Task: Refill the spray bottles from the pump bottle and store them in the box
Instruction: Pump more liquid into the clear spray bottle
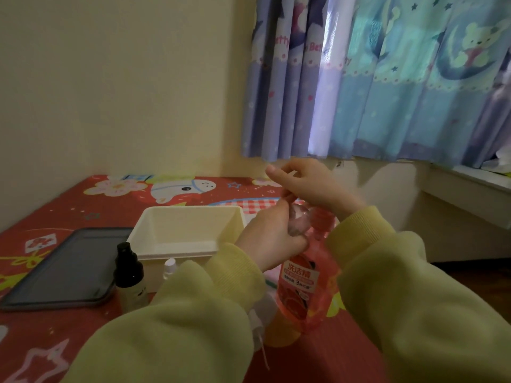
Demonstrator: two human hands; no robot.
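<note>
The left hand (272, 233) curls round a small clear bottle (298, 221) and holds it up against the neck of the pump bottle (301, 283). The right hand (307, 183) sits over the pump top with its fingers bent. It is blurred and hides the head, so I cannot tell whether it grips the head or only presses on it.

This looks like the filling step. To do it well, keep the clear bottle's mouth directly under the nozzle and upright, and press in short, slow strokes so the thick pink liquid does not run down the outside. Steady the pump bottle's base, as it stands near the worktop (83, 327) edge.

A white sprayer (258, 319) with its tube lies just beside the pump bottle, probably the clear bottle's own top, to be screwed back on afterwards. The box (177, 252) stands open behind the left wrist. A black bottle (129, 272) and a white-capped bottle (169, 267) stand at its front, and a tablet (66, 269) lies further left.
</note>
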